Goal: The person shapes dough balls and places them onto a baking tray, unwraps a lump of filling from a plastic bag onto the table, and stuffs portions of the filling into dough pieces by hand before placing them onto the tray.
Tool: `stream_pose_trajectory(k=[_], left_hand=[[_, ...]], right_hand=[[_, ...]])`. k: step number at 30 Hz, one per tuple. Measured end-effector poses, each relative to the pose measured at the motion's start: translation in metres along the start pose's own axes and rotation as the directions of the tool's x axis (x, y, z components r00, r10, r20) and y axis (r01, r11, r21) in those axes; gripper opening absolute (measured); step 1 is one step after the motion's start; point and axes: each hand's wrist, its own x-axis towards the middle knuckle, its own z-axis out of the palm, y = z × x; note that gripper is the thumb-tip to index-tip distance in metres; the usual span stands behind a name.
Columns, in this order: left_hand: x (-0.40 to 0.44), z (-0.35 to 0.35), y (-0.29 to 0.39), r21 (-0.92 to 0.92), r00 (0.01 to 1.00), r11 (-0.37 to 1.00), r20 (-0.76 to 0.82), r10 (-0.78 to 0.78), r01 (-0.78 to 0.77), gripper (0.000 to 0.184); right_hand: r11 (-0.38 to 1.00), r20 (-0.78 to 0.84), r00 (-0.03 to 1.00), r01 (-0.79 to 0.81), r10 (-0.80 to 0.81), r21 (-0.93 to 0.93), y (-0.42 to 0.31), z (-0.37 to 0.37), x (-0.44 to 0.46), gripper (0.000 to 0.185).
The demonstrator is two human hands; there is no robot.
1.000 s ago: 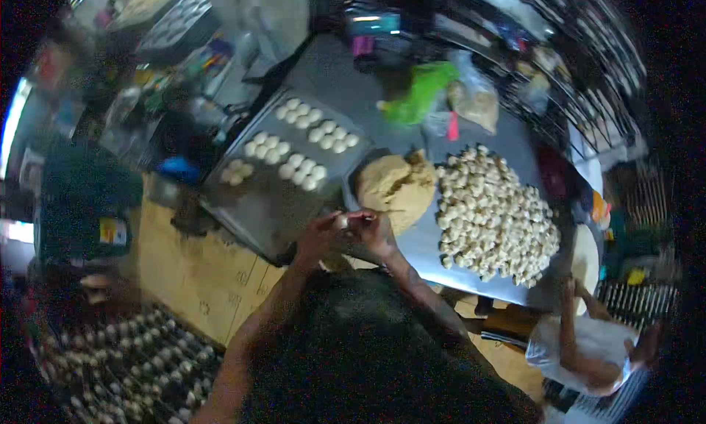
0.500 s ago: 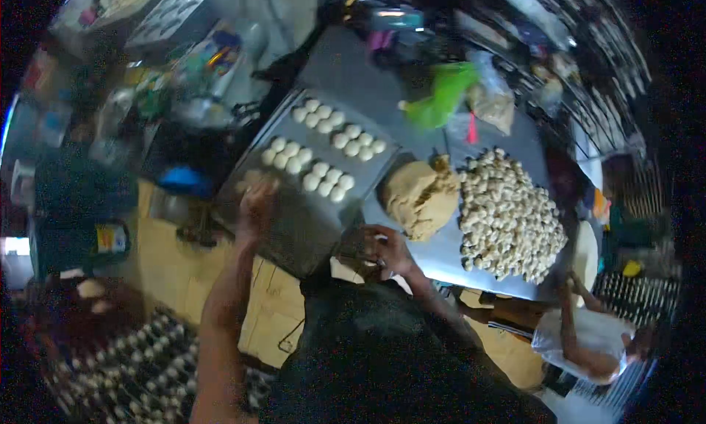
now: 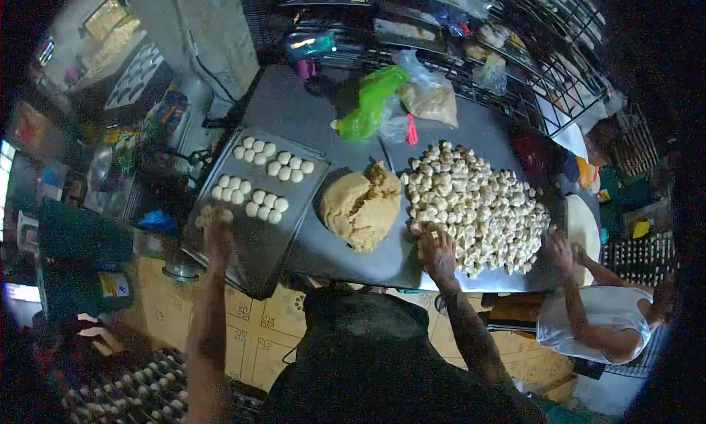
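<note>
My left hand [image 3: 218, 236] is over the lower left of a dark tray [image 3: 254, 266], at a small group of balls [image 3: 204, 216]; its fingers are blurred, and what they hold cannot be made out. Four groups of white dough balls [image 3: 268, 205] lie farther up the tray. My right hand [image 3: 437, 256] touches the near left edge of a big pile of small pale dough pieces [image 3: 478, 203], its fingers bent down among them. Between tray and pile rests a large tan mound [image 3: 360, 207] with a crumbly split top.
A green bag [image 3: 373, 104] and a clear bag of pale contents [image 3: 430, 102] lie at the table's back. A co-worker in a white top [image 3: 592, 325] reaches to the table's right end, near a pale round board [image 3: 582, 233]. Racks [image 3: 573, 86] stand behind.
My hands were together near the mound, then parted. The left stays at the tray's lower left group; the right has moved rightward to the pile. The view has shifted too.
</note>
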Motion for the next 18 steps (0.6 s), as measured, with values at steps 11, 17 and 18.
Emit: stream_pose_trajectory(k=[11,17,18], left_hand=[[-0.141,0.231,0.146,0.215,0.979,0.976,0.203,-0.018,-0.027,0.030],[-0.122,0.311,0.115,-0.471,0.830,0.726,0.499,-0.249,0.501,0.026],[-0.124,0.307,0.114,-0.502,0.810,0.687,0.542,-0.224,0.526,0.025]], right_hand=[[0.989,0.097,0.994,-0.063,0.050,0.131,0.031,0.016,0.013,0.035],[0.211,0.233,0.969,-0.246,0.085,0.946,-0.045,0.048,-0.011,0.033],[0.295,0.249,0.968,-0.247,0.034,0.923,-0.069,0.044,-0.016,0.034]])
